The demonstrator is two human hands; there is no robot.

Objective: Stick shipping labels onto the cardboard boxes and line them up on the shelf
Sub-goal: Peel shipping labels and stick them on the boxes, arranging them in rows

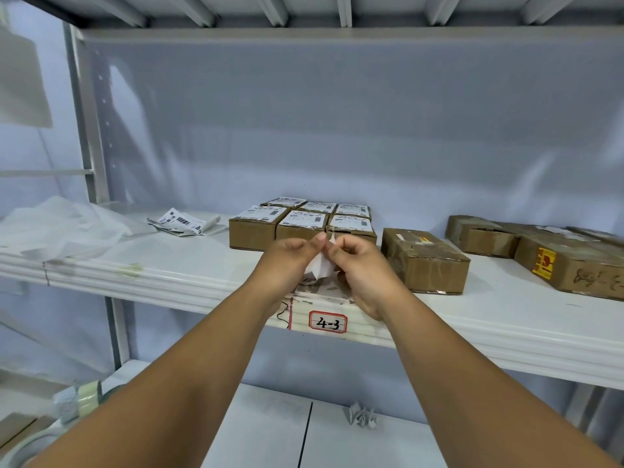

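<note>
Both your hands are up at frame centre, over the front edge of the shelf. The left hand and right hand are each pinched on the same small white label, thumbs and fingertips meeting at its top corner. It looks like you're splitting the label from its backing, but I can't tell how far it's peeled.

Handling, as a guess: the label is thin, floppy and near weightless, it will curl and stick to itself or your fingers once the glue side is bare. Hold it by the very edges or one corner, keep it taut between both hands, lay one edge down first and smooth across.

- The labelled boxes sit just behind your hands, six in a tight block, two rows of three, labels on top.
- The plain box is right of centre on the same shelf, no shipping label visible on it, likely the next target. It's small stiff cardboard with taped seams, probably light; steady it by the sides.
- The other boxes are at far right, one with a yellow sticker and scribbled writing.
- The loose labels lie left of the block, apart from it.
- The white sheets are crumpled at the left end of the shelf.
- The tag on the shelf edge below your hands reads 4-3.
- The tape rolls are at lower left, and a paper scrap is on the lower shelf.
</note>
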